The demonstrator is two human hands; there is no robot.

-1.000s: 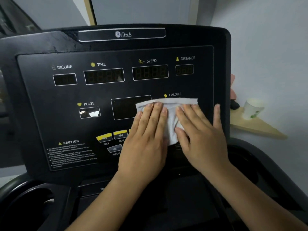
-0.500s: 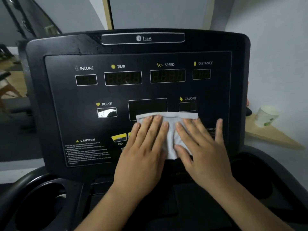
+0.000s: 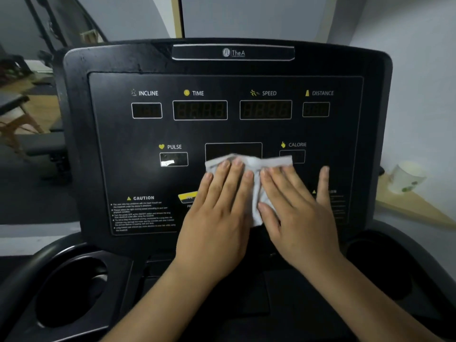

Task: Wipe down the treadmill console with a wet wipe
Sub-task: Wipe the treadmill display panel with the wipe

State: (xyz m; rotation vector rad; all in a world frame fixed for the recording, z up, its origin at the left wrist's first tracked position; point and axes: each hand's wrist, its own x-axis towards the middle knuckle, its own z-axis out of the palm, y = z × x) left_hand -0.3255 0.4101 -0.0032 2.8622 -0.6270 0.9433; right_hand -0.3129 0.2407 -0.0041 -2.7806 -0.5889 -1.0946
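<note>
The black treadmill console fills the view, with labelled display windows for incline, time, speed, distance, pulse and calorie. A white wet wipe lies flat on its lower middle, over the bottom of the central screen. My left hand presses on the wipe's left part with straight fingers. My right hand presses flat on its right part, the little finger spread out onto the bare panel. The wipe's top edge is slightly bunched between the two hands. Both hands hide most of the buttons below; one yellow button shows.
Two round cup holders sit in the tray at the console's base. A paper cup stands on a wooden shelf against the right wall. Gym equipment and a wooden stand are at the left.
Both hands slid the wipe down the panel, then back up slightly, and its top edge has wrinkled. The camera view shifted left, bringing the console toward the centre.
</note>
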